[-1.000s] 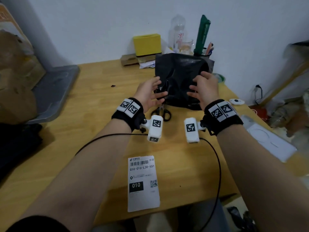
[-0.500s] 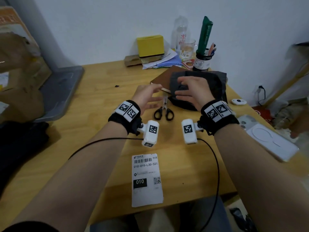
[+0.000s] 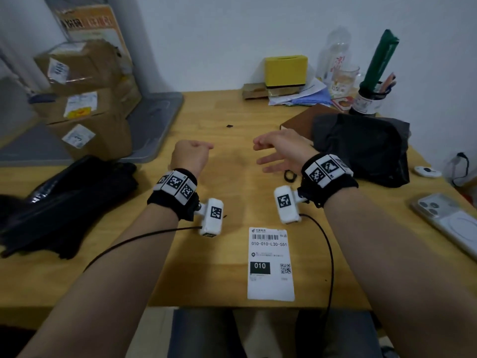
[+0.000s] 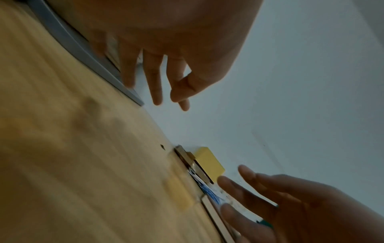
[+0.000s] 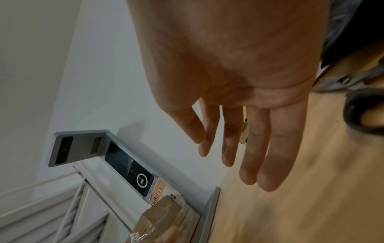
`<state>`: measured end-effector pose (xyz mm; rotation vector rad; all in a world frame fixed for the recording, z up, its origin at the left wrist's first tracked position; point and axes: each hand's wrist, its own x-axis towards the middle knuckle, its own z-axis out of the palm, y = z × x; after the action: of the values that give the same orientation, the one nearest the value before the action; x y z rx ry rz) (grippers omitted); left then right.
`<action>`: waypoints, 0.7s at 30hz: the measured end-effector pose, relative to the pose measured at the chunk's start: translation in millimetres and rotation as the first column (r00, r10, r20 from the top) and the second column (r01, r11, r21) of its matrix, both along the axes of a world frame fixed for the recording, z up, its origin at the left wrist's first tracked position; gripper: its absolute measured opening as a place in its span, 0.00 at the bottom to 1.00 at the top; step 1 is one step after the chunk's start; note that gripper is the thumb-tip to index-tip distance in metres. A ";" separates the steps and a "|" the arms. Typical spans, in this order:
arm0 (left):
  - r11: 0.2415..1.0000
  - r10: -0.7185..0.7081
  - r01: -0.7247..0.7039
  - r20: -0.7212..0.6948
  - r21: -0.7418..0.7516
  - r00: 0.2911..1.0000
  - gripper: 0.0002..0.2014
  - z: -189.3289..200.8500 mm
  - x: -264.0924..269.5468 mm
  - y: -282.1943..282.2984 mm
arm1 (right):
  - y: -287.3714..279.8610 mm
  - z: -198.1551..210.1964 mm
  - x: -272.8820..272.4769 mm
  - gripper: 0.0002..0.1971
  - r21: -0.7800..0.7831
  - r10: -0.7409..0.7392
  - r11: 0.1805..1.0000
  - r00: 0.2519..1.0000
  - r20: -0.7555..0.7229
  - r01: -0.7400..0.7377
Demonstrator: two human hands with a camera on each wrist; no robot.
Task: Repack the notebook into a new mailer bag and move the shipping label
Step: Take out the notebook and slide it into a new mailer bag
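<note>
While hovering empty over the light wooden table [image 3: 232, 288], seemingly about midway: unpacking done, repacking not begun. At the left, well apart from either hand: flat stack of glossy black plastic mailer bags [image 3: 64, 202], apparently untouched, none pulled out yet. At the right, just beyond the right wrist: crumpled black old mailer bag [image 3: 366, 148], probably emptied. Partly tucked under its left edge, just past the right fingertips: brown hardcover notebook [image 3: 294, 120], bare. Near the table's front edge, between the forearms: white printed shipping label [image 3: 271, 264], lying loose, stuck to no bag. Left hand [image 3: 189, 157] loosely curled around nothing; right hand [image 3: 281, 151] spread wide, gripping nothing.
</note>
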<state>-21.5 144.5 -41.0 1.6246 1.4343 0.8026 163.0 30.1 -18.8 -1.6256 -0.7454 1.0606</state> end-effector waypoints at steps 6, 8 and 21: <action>0.977 0.114 -0.195 -0.555 -0.088 0.824 0.24 -10.1 -48.7 24.6 | 12.3 0.4 -22.3 0.11 -0.033 0.077 0.997 0.997 0.019 -0.076; 0.959 0.078 -0.217 -0.568 -0.181 0.819 0.29 -4.8 -57.7 21.8 | 13.9 0.8 -26.6 0.11 -0.045 0.094 0.995 0.995 0.028 -0.092; 0.939 -0.066 -0.048 -0.315 -0.340 0.947 0.35 0.2 -46.2 11.1 | 11.0 0.2 -25.6 0.11 -0.049 0.123 0.992 0.991 0.058 -0.120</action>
<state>-67.6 155.6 -40.7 1.5301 1.6842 0.2588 137.4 41.1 -18.5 -1.6749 -0.8755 1.1258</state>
